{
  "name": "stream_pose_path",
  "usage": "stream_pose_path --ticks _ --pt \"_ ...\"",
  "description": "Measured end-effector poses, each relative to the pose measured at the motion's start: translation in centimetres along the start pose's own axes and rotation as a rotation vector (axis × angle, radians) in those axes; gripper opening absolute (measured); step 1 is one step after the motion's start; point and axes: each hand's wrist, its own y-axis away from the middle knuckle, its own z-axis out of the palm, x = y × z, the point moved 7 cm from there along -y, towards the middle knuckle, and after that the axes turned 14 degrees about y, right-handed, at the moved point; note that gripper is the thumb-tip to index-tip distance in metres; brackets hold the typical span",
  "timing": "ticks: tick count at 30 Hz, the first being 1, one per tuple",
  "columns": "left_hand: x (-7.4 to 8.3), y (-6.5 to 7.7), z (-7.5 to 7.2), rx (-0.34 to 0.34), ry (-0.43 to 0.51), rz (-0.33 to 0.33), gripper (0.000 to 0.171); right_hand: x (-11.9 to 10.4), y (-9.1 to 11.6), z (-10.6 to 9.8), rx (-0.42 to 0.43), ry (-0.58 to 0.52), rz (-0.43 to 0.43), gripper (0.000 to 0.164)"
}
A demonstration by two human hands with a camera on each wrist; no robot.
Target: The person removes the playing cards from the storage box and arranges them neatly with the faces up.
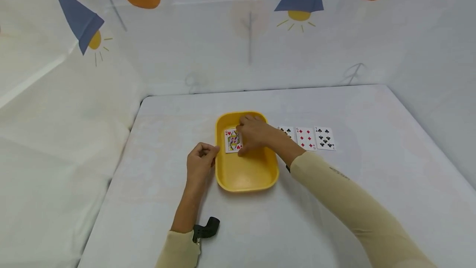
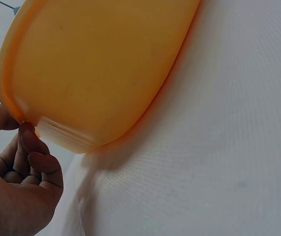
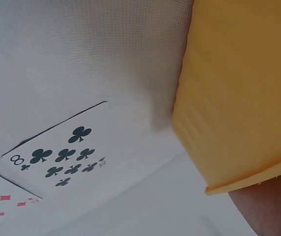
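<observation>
A yellow tray (image 1: 247,177) lies on the table, with a queen of hearts playing card (image 1: 232,140) face up in its left part. My right hand (image 1: 254,133) reaches into the tray and holds the card at its right side, thumb by the lower corner and fingertips by the upper one. The palm hides what lies beneath it. At the tray's left side, my left hand (image 1: 201,160) pinches the rim between thumb and forefinger. In the left wrist view, the other fingers of that hand (image 2: 24,182) are curled below the tray wall (image 2: 96,73).
To the right of the tray, face-up cards lie in a row: an eight of clubs (image 3: 64,155), a six of diamonds (image 1: 305,139) and a seven of clubs (image 1: 325,138). White cloth walls (image 1: 238,53) rise behind and beside the white table (image 1: 167,127).
</observation>
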Motion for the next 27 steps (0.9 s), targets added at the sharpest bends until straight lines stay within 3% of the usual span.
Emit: stream_pose_path --ticks 13,20,27 --pt "0.3 0.3 0.1 -0.010 -0.021 0.006 0.020 0.5 -0.5 0.3 -0.017 0.009 0.022 0.081" --pt "0.5 0.3 0.1 -0.016 -0.022 0.029 0.018 1.3 0.9 -1.1 0.035 -0.032 0.017 0.084" --pt "0.3 0.1 -0.3 -0.016 -0.027 0.020 0.019 2.4 3.5 -3.2 0.112 -0.069 0.007 0.088"
